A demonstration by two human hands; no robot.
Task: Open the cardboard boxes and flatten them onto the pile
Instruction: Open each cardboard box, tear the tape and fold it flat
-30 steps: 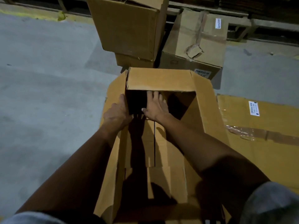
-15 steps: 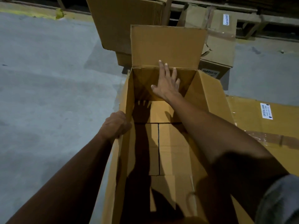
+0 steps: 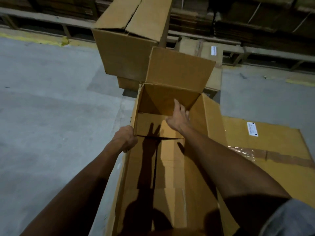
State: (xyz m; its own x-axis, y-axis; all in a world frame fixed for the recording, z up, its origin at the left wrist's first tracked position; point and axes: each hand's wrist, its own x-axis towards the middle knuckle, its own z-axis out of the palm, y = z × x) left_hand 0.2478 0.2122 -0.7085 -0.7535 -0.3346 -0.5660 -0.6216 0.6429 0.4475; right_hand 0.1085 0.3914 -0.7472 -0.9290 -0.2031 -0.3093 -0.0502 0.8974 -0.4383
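Observation:
A long brown cardboard box [image 3: 211, 123] lies open in front of me, its far end flap [image 3: 179, 70] standing up. My left hand [image 3: 125, 140] is closed around the box's left wall near the rim. My right hand [image 3: 179, 118] reaches inside with fingers spread, flat against the far right inner corner, holding nothing. The bottom flaps inside meet at a seam [image 3: 156, 160], crossed by my arms' shadows. A pile of flattened cardboard [image 3: 276, 150] with a white label and clear tape lies on the floor to the right, touching the box.
Two stacked closed boxes [image 3: 126, 51] stand just behind the open box, and another labelled box [image 3: 213, 53] sits behind the raised flap. Wooden racking with stacked cardboard [image 3: 255, 23] runs along the back. Grey concrete floor [image 3: 51, 108] spreads to the left.
The far flap, folded down over the opening a second ago, now stands up. My right hand went from under it to the far right inner corner. My left hand slid nearer along the left wall.

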